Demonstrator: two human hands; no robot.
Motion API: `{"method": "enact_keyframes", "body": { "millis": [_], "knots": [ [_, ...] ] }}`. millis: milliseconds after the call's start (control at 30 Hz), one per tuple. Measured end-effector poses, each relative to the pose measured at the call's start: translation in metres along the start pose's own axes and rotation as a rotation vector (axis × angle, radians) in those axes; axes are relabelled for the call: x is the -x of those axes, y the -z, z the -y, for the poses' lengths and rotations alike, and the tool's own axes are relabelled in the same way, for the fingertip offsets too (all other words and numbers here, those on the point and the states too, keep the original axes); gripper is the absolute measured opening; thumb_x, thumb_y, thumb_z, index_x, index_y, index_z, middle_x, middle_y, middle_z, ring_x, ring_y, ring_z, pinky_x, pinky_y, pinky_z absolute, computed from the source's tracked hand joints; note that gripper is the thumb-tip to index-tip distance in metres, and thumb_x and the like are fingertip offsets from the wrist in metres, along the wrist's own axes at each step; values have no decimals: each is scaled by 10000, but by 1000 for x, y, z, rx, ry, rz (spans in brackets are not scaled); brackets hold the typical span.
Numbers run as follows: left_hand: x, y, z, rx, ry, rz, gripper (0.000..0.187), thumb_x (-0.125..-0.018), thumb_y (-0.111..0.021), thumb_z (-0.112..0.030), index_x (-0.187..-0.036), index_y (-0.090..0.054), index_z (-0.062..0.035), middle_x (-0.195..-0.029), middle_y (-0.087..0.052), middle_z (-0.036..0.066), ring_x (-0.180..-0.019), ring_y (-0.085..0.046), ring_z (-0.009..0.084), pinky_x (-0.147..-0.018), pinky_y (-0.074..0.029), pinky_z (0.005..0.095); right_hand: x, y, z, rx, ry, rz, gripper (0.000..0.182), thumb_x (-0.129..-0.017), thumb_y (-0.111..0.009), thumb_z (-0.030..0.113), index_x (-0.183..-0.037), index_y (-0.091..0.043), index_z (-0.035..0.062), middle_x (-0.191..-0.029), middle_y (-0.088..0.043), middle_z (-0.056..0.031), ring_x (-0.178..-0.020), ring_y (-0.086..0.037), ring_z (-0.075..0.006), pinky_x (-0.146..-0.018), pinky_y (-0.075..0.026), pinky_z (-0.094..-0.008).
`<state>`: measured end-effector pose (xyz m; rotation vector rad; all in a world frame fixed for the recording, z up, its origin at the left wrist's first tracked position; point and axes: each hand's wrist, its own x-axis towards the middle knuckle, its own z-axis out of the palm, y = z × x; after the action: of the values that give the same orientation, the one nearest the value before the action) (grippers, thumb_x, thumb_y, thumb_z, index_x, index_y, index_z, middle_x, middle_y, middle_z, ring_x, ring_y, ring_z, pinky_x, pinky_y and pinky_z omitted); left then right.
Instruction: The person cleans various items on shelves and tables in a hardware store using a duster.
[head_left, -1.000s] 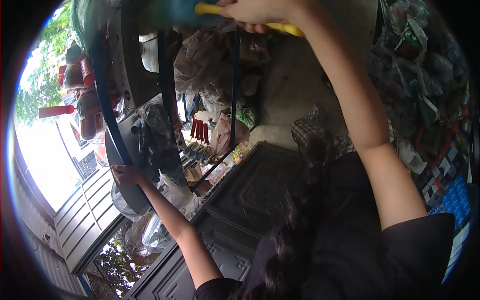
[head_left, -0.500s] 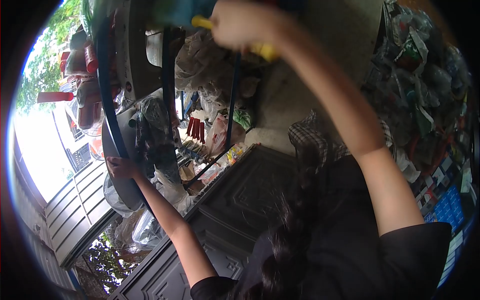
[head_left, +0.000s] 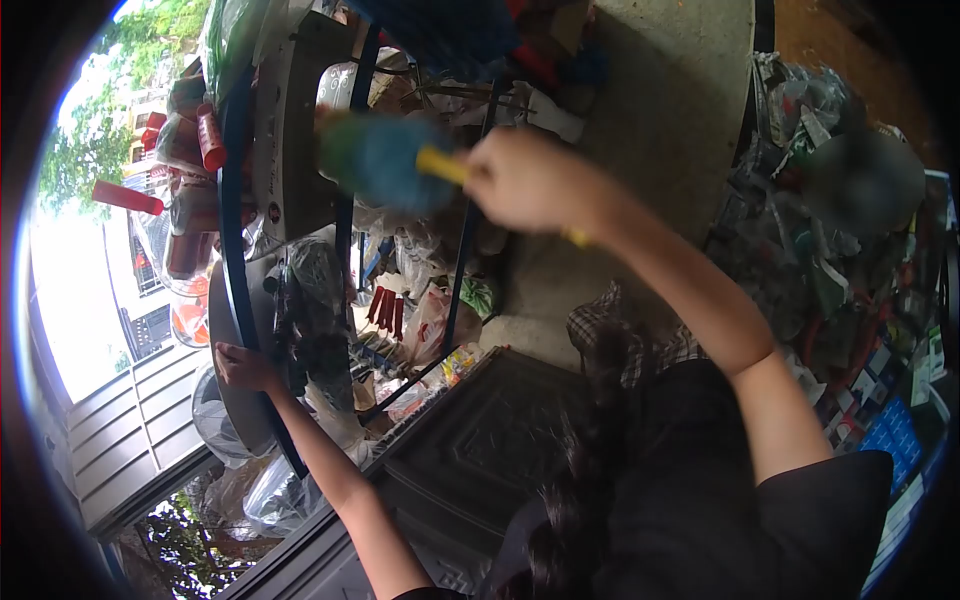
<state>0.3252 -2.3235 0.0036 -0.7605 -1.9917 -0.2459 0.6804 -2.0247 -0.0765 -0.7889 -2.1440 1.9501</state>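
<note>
My right hand (head_left: 535, 180) is closed round the yellow handle of a duster (head_left: 385, 160), whose blue and green head is smeared by motion. The duster head is in front of the rack, beside a light grey panel (head_left: 290, 135) with small print on it. Lower left, my left hand (head_left: 245, 367) is wrapped round the dark blue metal post (head_left: 232, 225) of the rack. A round grey disc-like thing (head_left: 230, 310) lies behind that post, close to my left fingers.
Red cylinders (head_left: 210, 138) and plastic-wrapped goods hang at the left. Several red-handled things (head_left: 385, 308) stand on the rack. A dark patterned door panel (head_left: 470, 440) is below. Plastic bags (head_left: 800, 110) and a blue box (head_left: 890, 440) are piled at the right.
My right hand and the duster have swung down from the top edge, bringing the duster head into view. The left hand keeps its hold; the whole view has shifted slightly.
</note>
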Motion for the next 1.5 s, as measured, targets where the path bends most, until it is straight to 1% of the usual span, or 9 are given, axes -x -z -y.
{"method": "enact_keyframes", "body": {
  "millis": [100,233,367,833,967,1367,1400,1433,1500],
  "knots": [
    [-1,3,-3,-5,3,6,332,-844,-424,-212,-879,-600,67,-868,-601,211,-817,-565,346,-756,-420,397,-16,-22,-27,87,135,-354,248,-822,-430,78,-1021,-553,-4,-585,-564,-182,-420,-540,-242,-398,-415,-332],
    [-3,-4,4,-19,-31,-20,322,-848,-426,-206,-862,-600,65,-854,-603,204,-805,-564,345,-746,-416,397,20,-48,-47,50,242,-16,306,-801,-493,91,-1099,-529,28,-618,-576,-196,-490,-569,-215,-419,-414,-322],
    [-3,-2,10,-47,-54,1,314,-853,-427,-201,-861,-599,61,-859,-601,202,-809,-560,344,-747,-414,392,43,38,-24,-148,-224,-32,382,-855,-449,134,-1237,-423,125,-545,-445,19,-442,-419,-42,-381,-347,-192],
    [-3,-9,10,-24,39,-82,275,-844,-440,-204,-820,-606,15,-798,-602,163,-749,-559,326,-715,-413,383,184,32,-120,79,-457,-16,407,-835,-416,95,-1242,-398,87,-558,-418,-1,-521,-403,-63,-513,-378,-223],
    [-4,-5,13,-4,75,-10,255,-844,-442,-194,-781,-588,5,-744,-589,149,-707,-553,314,-688,-404,376,174,44,-80,-191,-472,-87,419,-855,-396,73,-1272,-368,94,-586,-363,48,-487,-327,-30,-435,-328,-179],
    [-6,2,10,9,93,-12,236,-853,-419,-165,-777,-540,23,-769,-543,164,-737,-526,310,-700,-387,401,39,127,52,243,-185,-105,405,-878,-386,137,-1281,-356,155,-565,-392,27,-456,-400,-31,-361,-342,-180],
    [-7,0,9,26,27,-113,226,-849,-423,-155,-753,-527,21,-742,-527,159,-725,-518,312,-702,-381,399,29,126,48,427,-192,-94,411,-864,-399,123,-1273,-360,123,-593,-515,-77,-464,-516,-157,-409,-413,-257],
    [-7,-1,10,39,59,-96,227,-846,-427,-148,-709,-500,19,-698,-501,150,-694,-507,309,-692,-375,396,19,131,22,810,453,-109,429,-835,-413,79,-1259,-352,66,-708,-564,-242,-573,-571,-343,-521,-455,-336],
    [-11,9,2,52,105,-64,231,-845,-427,-135,-670,-471,9,-655,-472,142,-658,-490,302,-663,-368,387,39,105,57,822,232,-97,450,-805,-421,30,-1246,-334,4,-746,-507,-306,-622,-552,-397,-578,-445,-361]
  ]
}}
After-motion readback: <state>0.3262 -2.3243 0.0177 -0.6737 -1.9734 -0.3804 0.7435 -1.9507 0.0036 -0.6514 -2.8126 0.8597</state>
